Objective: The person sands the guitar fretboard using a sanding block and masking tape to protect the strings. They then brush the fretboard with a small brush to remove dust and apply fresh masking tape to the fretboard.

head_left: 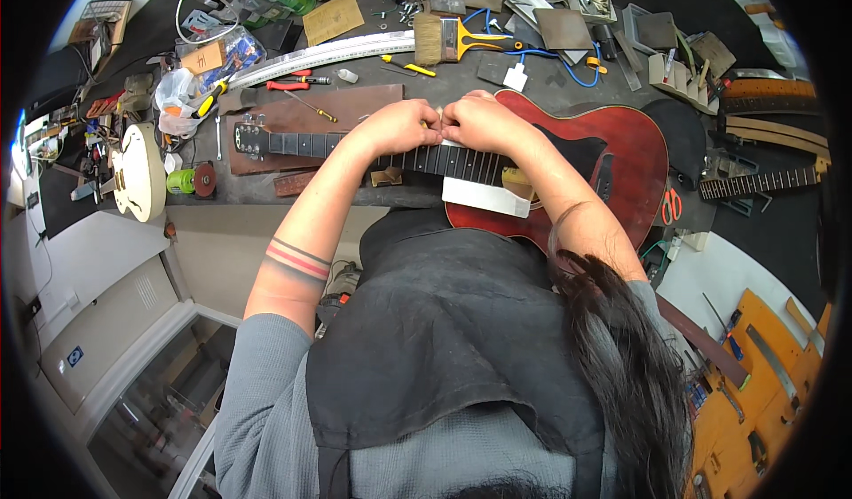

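Note:
A red acoustic guitar point(635, 157) lies across the workbench, its body to the right and its dark fretboard point(413, 158) running left to the headstock point(249, 138). Over the upper frets my left hand point(404, 127) and my right hand point(484, 124) meet, fingertips pinched together. A small pale edge shows between them, but what they hold is too small and hidden to name. Under my right wrist, a white rectangular block point(486, 198) lies at an angle across the strings' end of the neck, beside a small tan piece point(516, 180).
Behind the guitar lie a wide brush point(441, 39), a long metal ruler point(324, 54), red-handled pliers point(297, 80) and a screwdriver point(312, 106). Orange-handled scissors point(671, 206) rest right of the body. A cream guitar-shaped body point(140, 172) and a green power tool point(192, 180) stand at left.

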`<state>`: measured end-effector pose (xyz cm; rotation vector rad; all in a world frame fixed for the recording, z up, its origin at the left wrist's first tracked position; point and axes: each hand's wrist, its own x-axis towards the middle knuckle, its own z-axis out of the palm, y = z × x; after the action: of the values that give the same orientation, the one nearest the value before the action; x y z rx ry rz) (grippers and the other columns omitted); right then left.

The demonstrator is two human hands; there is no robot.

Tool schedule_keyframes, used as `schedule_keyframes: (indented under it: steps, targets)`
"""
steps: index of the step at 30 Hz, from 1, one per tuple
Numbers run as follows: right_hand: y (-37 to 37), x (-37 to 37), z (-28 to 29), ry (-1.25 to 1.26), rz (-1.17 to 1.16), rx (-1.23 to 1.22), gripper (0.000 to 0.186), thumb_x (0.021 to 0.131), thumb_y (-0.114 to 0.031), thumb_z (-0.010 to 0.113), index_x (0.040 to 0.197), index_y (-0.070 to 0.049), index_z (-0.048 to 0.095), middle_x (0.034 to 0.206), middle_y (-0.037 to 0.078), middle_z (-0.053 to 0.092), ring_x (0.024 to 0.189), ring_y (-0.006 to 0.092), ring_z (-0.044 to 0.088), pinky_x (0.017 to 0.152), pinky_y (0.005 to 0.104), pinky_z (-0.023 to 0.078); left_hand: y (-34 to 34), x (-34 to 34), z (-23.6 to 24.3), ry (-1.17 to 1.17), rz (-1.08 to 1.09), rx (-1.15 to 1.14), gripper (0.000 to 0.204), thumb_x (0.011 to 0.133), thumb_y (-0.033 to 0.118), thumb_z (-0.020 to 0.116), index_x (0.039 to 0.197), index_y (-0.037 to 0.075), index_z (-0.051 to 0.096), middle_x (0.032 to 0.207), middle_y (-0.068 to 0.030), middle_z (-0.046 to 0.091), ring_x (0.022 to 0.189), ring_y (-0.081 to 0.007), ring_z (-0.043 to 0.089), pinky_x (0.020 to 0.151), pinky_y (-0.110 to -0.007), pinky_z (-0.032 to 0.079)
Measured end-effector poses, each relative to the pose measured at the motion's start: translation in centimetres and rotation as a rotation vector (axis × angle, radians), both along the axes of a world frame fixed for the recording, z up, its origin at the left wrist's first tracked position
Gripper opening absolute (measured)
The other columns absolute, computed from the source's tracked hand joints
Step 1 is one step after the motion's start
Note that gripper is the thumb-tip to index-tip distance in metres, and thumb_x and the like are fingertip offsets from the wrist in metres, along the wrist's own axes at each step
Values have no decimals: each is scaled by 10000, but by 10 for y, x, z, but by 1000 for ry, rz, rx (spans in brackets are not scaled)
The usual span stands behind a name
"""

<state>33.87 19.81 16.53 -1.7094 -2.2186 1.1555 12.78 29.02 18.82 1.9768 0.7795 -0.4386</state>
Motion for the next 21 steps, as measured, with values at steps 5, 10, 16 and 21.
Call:
schedule_keyframes:
  steps: [5, 10, 16, 21]
  targets:
    - [6, -1, 15, -15, 3, -132, 255, 1010, -295, 719, 1106, -110, 866, 1085, 191, 844, 1077, 399, 800, 1032, 530, 589, -10, -2, 6, -24, 62, 59, 224, 980, 278, 835, 1095, 87, 858, 1141, -125, 741, 1129, -347, 742, 1010, -461, 570]
    - [5, -2, 1, -41, 7, -124, 262, 1014, -312, 750, 1137, -102, 847, 1096, 193, 841, 1089, 412, 797, 970, 540, 612, -24, -5, 1, -190, 57, 220, 218, 1005, 276, 817, 1065, 68, 840, 1075, -115, 725, 1051, -374, 736, 929, -495, 578]
    - [5, -3, 0, -43, -17, -149, 269, 1010, -326, 769, 1137, -101, 847, 1104, 194, 839, 1087, 417, 795, 961, 543, 612, -37, -12, -2, -361, -27, 425, 165, 1038, 221, 771, 1014, 63, 814, 1029, -118, 694, 969, -404, 716, 844, -528, 572]
    - [7, -11, 5, -133, 20, -143, 289, 1014, -285, 737, 1179, -76, 849, 1131, 207, 841, 1094, 416, 798, 980, 524, 616, -41, -14, 13, -478, -45, 535, 130, 1030, 183, 768, 1011, 54, 765, 1037, -104, 691, 942, -405, 714, 822, -538, 566]
